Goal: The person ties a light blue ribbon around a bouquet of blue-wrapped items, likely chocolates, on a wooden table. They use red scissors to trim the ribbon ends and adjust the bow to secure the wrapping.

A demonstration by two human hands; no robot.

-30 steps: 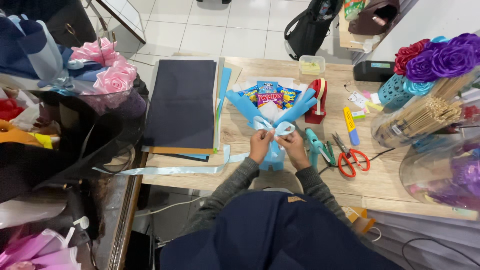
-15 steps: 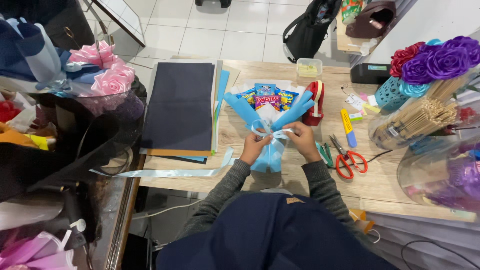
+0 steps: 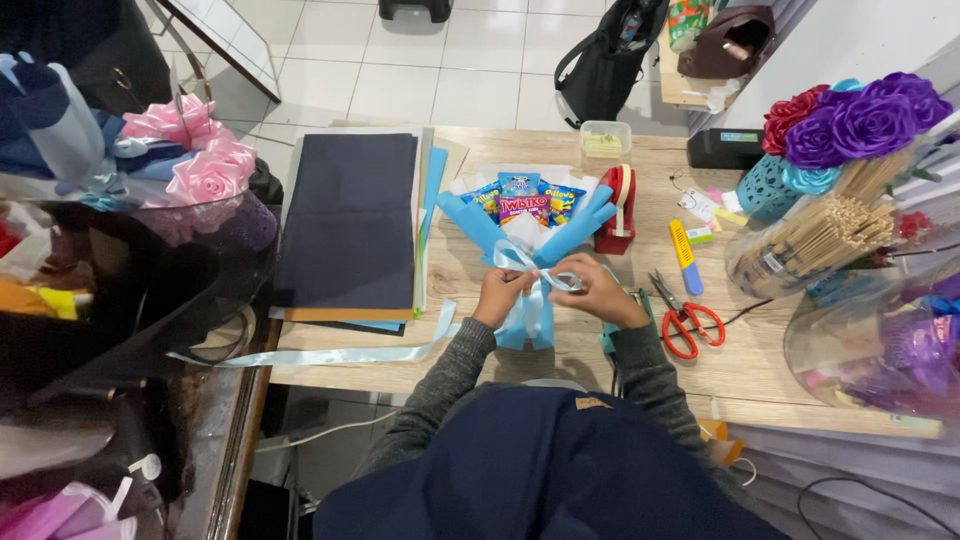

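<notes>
Nearest the body, both hands meet over the waist of a snack bouquet wrapped in light blue paper (image 3: 528,262), which lies on the pale wooden table (image 3: 470,345) with its stem end near the front edge. The left hand (image 3: 500,296) has its fingers closed on a pale blue satin ribbon (image 3: 535,275); the right hand (image 3: 592,292) pinches a loop of the same ribbon. The ribbon's loose tail trails left of the fingers, past the table's front corner. Right of the fingers lie red-handled scissors (image 3: 683,320), near but apart, with bare tabletop around them. Left of the fingers sits a stack of dark navy paper sheets (image 3: 350,220). Beyond the fingertips, a red tape dispenser (image 3: 618,212) stands just beside the bouquet's top.
</notes>
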